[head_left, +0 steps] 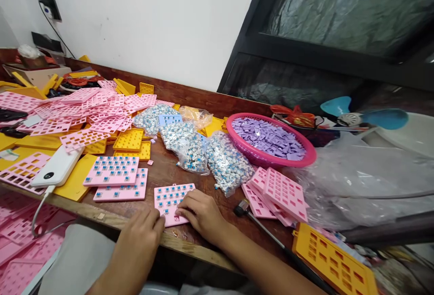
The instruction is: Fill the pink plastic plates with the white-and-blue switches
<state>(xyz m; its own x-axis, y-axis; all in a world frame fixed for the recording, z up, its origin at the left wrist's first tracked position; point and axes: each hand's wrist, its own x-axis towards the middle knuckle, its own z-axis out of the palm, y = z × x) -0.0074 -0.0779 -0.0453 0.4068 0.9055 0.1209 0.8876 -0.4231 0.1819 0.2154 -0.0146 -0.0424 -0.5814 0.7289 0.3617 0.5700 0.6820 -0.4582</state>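
Observation:
A pink plate with rows of square holes lies on the table in front of me, many holes filled with small blue-topped key switches. My left hand is at its lower left corner, fingers bent and closed on the edge. Over the right side reaches my right hand, its fingers curled together above the holes; what its fingertips hold, if anything, is hidden. To the left, a pink plate with blue switches overlaps another such plate. Behind are clear bags of blue-and-white switches.
A pink basket holds purple pieces. Right of my hand lie a black-headed hammer, stacked pink plates and a yellow plate. A white power bank with a cable and heaped pink plates fill the left.

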